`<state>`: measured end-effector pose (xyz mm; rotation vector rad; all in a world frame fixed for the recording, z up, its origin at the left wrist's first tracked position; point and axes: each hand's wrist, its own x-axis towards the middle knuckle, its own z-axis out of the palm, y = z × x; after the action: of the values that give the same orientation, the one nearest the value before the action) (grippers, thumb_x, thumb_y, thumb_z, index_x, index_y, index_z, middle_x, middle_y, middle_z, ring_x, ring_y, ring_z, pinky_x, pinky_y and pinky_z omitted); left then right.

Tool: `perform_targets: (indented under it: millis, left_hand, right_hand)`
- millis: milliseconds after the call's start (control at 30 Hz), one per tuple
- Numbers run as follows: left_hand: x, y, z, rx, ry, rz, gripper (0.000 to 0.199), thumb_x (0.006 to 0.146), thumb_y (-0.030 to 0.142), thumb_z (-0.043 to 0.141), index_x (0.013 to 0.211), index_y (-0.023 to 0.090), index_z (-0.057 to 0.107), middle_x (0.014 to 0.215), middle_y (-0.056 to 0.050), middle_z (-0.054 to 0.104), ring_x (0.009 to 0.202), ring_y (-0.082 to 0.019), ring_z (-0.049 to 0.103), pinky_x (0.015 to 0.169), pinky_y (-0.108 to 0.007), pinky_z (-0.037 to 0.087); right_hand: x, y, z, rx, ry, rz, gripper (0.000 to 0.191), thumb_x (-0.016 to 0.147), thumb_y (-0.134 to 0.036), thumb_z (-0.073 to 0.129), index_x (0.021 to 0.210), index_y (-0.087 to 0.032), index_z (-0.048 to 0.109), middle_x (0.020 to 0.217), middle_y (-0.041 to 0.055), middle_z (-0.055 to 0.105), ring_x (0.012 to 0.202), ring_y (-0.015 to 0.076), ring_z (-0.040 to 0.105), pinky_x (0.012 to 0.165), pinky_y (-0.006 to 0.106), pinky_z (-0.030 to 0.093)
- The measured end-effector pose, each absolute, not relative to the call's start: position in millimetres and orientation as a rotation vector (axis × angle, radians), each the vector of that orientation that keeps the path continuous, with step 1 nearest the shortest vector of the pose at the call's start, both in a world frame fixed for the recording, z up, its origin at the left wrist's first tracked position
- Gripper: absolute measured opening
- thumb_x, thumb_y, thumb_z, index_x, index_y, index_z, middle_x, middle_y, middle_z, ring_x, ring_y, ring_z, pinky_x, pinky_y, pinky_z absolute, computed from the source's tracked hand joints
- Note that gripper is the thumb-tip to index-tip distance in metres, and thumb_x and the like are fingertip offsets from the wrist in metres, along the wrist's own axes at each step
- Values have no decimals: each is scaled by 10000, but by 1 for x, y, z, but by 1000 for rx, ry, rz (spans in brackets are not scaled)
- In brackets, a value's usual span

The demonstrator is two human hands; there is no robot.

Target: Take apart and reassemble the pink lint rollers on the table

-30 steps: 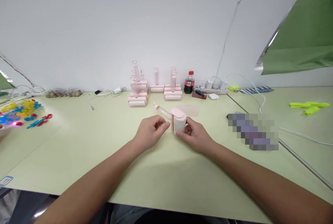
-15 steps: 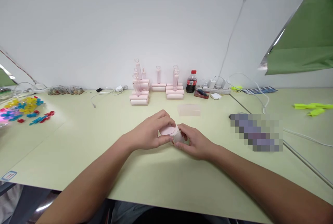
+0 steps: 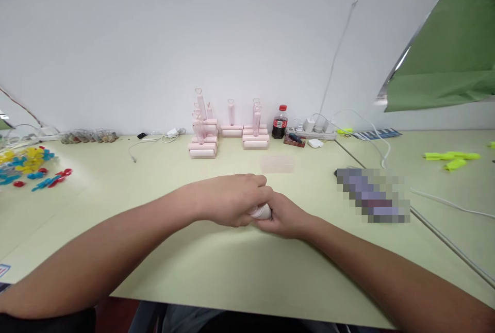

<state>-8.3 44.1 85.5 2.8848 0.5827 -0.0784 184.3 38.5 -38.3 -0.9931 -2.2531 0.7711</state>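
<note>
A white roll (image 3: 262,212) with a pale pink end piece is held between both hands above the green table. My left hand (image 3: 228,200) is wrapped over its left end, and its back hides most of the pink piece. From the right, my right hand (image 3: 286,214) grips the other end, fingers closed and partly covered by the left. Just beyond the hands lies a translucent pink cover (image 3: 277,163) on the table.
Several pink lint rollers (image 3: 203,150) stand by the wall. A cola bottle (image 3: 280,122), a power strip (image 3: 317,134) and cables are right of them. A blurred-out object (image 3: 371,196) lies at right, yellow-green pieces (image 3: 452,156) farther right, colourful toys (image 3: 33,163) at left.
My left hand has turned palm down over the roll's end and now hides the pink end piece that showed before. The whole view has shifted slightly.
</note>
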Motion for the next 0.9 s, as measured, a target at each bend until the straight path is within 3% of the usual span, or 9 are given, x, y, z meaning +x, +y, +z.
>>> perform_targets:
  millis: [300,467,700,900]
  left_hand:
    - [-17,54,90,2829,476,25,154,772,105,596,821,195,482,844,6,465,661,-116,455,581,-260,356]
    - [-17,60,84,2860,542,153,103,795,108,533,781,188,469,823,7,450,628,-102,419,578,-254,348]
    - [-21,66,53,2854,716,565,125,849,147,488,967,184,505,905,-34,500,732,-133,476,619,-249,388]
    - [-21,51,9,3012,732,546,141,872,147,463,974,191,549,891,-47,553,765,-158,522,683,-287,396]
  right_hand:
    - [185,46,-34,-970,-2234,662,294,706,-223,620,988,-231,537,929,32,607,787,198,574,670,313,462]
    - [186,50,-39,-958,-2122,712,249,759,-334,618,962,-215,537,942,51,625,790,202,570,689,323,461]
    - [193,57,-49,-1050,-1899,621,314,799,-503,614,865,-216,505,755,11,577,676,177,507,599,295,414]
    - [196,60,-43,-1256,-1833,539,296,779,-461,648,922,-223,545,830,11,638,734,194,551,639,305,444]
